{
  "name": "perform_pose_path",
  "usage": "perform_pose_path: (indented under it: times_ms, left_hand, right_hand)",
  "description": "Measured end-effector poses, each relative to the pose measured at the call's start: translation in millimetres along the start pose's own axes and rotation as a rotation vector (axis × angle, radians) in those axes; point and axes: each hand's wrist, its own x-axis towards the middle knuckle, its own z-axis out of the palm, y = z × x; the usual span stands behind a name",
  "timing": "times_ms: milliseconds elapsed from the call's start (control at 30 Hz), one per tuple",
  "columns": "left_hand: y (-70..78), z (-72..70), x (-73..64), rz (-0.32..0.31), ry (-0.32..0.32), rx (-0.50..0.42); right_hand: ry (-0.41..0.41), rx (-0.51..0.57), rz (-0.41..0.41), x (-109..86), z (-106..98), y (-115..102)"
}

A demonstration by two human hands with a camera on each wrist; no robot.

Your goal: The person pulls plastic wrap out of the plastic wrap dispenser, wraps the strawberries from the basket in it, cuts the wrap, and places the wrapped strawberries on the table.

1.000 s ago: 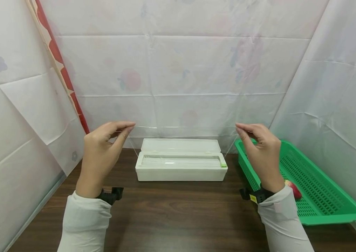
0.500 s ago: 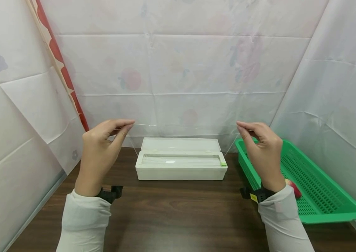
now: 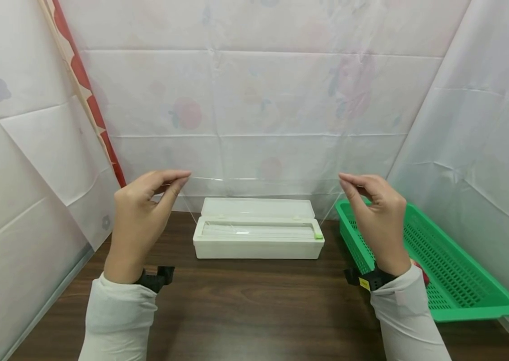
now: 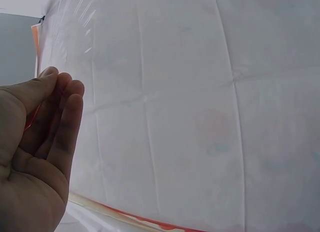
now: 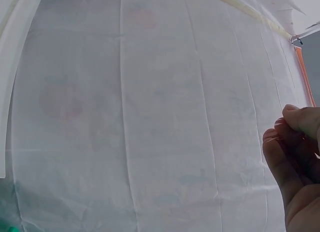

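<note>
A sheet of clear plastic wrap (image 3: 245,179) stretches between the two hands, its upper edge showing as a thin shiny line. My left hand (image 3: 148,215) pinches one corner between thumb and fingers, and my right hand (image 3: 373,215) pinches the other corner the same way. From both hands the film's edges slope down to a white wrap dispenser box (image 3: 259,249) in the middle of the table. The dispenser's lid (image 3: 258,207) is raised at the back, and a small green slider (image 3: 318,236) sits at the right end of its slot. In the wrist views, the left fingers (image 4: 62,127) and right fingers (image 5: 282,152) meet their thumbs.
At the right stands a green perforated basket (image 3: 475,318) with a red thing (image 3: 425,277) in it, partly hidden by the right sleeve. White patterned sheets (image 3: 254,90) enclose the dark wooden table (image 3: 245,311) at the back and both sides.
Both hands have risen slightly and drawn a little farther apart, with the plastic wrap still held between them. The dispenser stays in place.
</note>
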Motion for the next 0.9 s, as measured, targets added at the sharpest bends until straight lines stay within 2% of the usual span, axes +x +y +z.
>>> perform_pose_path:
  times_ms: [400, 900]
  left_hand:
    - [-0.4, -0.2, 2.9, 0.031, 0.026, -0.029]
    - [3.0, -4.6, 6.2, 0.054, 0.026, -0.018]
  right_hand:
    - [-0.004, -0.005, 0.005, 2.3, -2, -1]
    - [0.008, 0.010, -0.017, 8.7, -5, -12]
